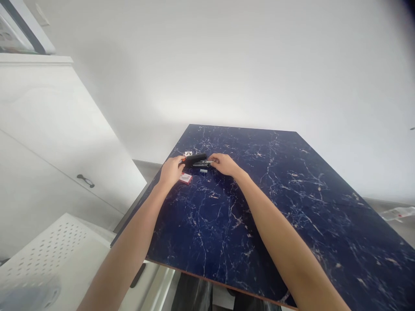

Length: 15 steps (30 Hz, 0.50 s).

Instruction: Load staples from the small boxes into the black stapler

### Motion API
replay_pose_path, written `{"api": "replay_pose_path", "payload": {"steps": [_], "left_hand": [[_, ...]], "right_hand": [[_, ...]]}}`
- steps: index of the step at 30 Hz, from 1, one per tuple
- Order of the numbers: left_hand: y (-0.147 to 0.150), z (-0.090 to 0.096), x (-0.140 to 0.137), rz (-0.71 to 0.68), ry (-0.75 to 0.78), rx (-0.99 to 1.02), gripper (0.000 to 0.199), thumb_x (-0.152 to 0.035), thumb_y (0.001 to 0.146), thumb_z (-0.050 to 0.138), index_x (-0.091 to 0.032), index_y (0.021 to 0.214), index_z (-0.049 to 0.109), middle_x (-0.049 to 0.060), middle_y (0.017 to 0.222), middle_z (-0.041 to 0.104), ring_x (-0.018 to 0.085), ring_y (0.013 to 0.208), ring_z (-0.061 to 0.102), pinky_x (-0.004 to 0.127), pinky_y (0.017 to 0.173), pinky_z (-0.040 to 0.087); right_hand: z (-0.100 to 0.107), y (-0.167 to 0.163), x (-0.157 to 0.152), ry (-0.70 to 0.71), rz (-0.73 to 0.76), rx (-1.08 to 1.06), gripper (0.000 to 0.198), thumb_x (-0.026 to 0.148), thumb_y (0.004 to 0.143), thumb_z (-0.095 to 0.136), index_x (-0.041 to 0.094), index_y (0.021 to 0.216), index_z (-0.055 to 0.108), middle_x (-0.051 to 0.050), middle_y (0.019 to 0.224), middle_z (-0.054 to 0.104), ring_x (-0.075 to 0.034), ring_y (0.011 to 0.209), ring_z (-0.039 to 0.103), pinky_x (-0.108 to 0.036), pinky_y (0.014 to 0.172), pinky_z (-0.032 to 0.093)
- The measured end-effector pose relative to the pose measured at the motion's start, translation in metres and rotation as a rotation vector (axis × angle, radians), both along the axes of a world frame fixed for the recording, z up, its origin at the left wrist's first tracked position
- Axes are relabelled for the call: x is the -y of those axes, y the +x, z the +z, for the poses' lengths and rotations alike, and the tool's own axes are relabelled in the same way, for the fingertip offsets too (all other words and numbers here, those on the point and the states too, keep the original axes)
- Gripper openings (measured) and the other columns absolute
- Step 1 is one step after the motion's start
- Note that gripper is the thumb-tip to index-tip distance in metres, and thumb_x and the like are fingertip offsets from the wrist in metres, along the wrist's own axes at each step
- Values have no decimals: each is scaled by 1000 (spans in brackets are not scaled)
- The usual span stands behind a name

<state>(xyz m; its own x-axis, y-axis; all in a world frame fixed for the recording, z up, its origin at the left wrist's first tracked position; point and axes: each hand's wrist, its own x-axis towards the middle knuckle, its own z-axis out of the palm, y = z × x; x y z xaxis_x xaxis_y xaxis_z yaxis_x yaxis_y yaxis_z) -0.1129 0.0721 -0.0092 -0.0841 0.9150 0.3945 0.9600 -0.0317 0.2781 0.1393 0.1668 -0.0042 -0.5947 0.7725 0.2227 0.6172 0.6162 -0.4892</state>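
A black stapler (198,158) lies crosswise on the dark blue marbled table, its upper arm raised from the silver metal part below. My left hand (170,171) is closed around its left end, where a bit of orange shows. The fingers of my right hand (223,163) pinch the silver part at the stapler's right end. Just in front of the stapler rests a short grey strip of staples (203,171). A small red and white box (186,178) sits beside my left hand, partly covered by it. Behind the stapler is a small white card-like item (188,153) with a dark print.
The blue table (207,233) stands against a white wall (233,65). To the left is a white cabinet (61,129) with a dark handle (85,180). A white perforated surface (48,250) is at the lower left. Clear plastic packaging (398,213) lies beyond the table's right edge.
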Motion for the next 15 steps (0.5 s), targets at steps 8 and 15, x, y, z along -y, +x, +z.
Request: {"api": "replay_pose_path", "payload": {"steps": [8, 15], "left_hand": [[-11, -4, -3, -79, 34, 31, 37, -17, 93, 61, -22, 129, 67, 11, 117, 73, 31, 109, 64, 42, 94, 50], [28, 6, 6, -214, 199, -12, 24, -18, 97, 54, -21, 111, 73, 8, 114, 72, 27, 109, 60, 41, 99, 47]], "right_hand": [[12, 0, 2, 160, 108, 272, 22, 20, 93, 58, 22, 113, 65, -10, 109, 72, -25, 98, 66, -30, 81, 46], [24, 11, 2, 99, 80, 347, 30, 15, 88, 58, 25, 115, 66, -8, 113, 72, -26, 99, 67, -30, 77, 45]]}}
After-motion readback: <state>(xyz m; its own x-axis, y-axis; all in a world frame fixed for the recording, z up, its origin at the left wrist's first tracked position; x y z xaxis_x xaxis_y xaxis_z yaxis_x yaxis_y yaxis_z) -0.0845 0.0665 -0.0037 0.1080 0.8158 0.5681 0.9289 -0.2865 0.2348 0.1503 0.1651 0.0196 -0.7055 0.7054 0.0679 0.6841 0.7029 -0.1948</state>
